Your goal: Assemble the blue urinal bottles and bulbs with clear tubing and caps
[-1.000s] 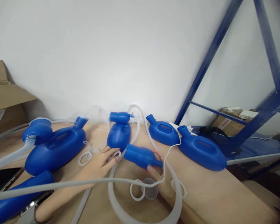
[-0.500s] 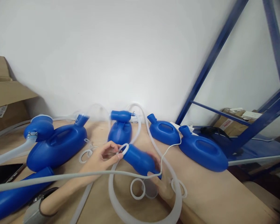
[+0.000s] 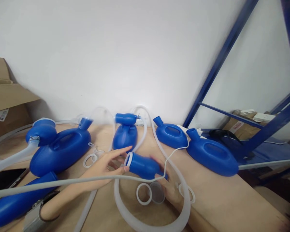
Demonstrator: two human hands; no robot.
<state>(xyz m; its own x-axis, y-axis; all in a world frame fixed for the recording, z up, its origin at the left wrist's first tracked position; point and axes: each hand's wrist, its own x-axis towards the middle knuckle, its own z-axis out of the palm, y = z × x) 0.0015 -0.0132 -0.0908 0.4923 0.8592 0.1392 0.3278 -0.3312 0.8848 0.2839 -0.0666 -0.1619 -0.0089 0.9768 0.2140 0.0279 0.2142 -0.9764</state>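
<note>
My right hand (image 3: pixel 170 187) grips the narrow end of a blue plastic funnel-shaped piece (image 3: pixel 146 166), which lies sideways above the table. At its wide mouth sits a white ring (image 3: pixel 127 160), with the thumb and fingers of my left hand (image 3: pixel 108 166) closed about it. Part of the left fingers is hidden behind the ring. Below the funnel piece, a loose white ring (image 3: pixel 144 203) and a translucent round cap (image 3: pixel 157 192) lie on the table. A clear hose (image 3: pixel 147 227) loops beneath both hands.
Blue handled bottles (image 3: pixel 60 151) stand along the back, two more on the right (image 3: pixel 171 135). A white cord (image 3: pixel 74 181) crosses in front of my arms. A phone (image 3: pixel 7 178) lies left; a cardboard box (image 3: pixel 9 96) stands behind. A blue metal rack (image 3: pixel 222 58) rises at right.
The white ring has gone from being tilted at the funnel piece's mouth to sitting flush against it. My left fingers have spread around the rim, and the funnel piece is turned more level.
</note>
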